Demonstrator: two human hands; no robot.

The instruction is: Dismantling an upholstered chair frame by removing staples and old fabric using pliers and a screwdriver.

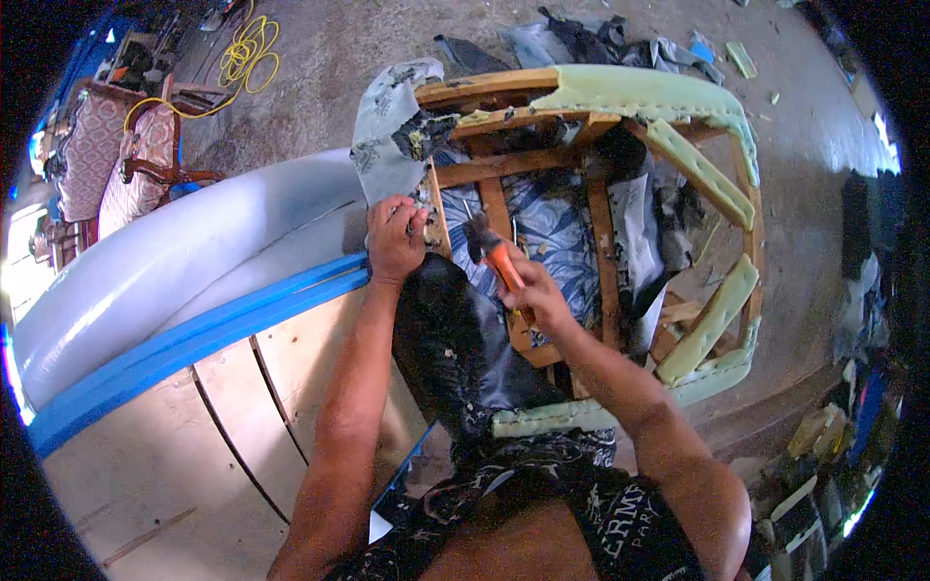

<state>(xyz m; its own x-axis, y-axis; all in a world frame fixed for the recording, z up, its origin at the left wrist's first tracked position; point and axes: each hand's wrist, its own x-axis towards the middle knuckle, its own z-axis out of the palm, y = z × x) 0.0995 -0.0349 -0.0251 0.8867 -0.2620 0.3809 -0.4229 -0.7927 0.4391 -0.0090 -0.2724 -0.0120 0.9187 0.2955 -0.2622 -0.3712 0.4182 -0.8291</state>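
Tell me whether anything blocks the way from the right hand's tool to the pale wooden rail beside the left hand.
Nothing visible stands between the orange-handled tool in the right hand and the pale wooden rail; the left hand is on the rail's other side. Depth is hard to judge here.

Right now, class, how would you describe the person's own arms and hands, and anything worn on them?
The left hand and right hand are gloveless; the bare arms show no sleeves or wrist bands. The dark top carries pale lettering.

You wear a black top, lower centre of frame, pale-patterned, white lettering at right. Your left hand and right hand are bare.
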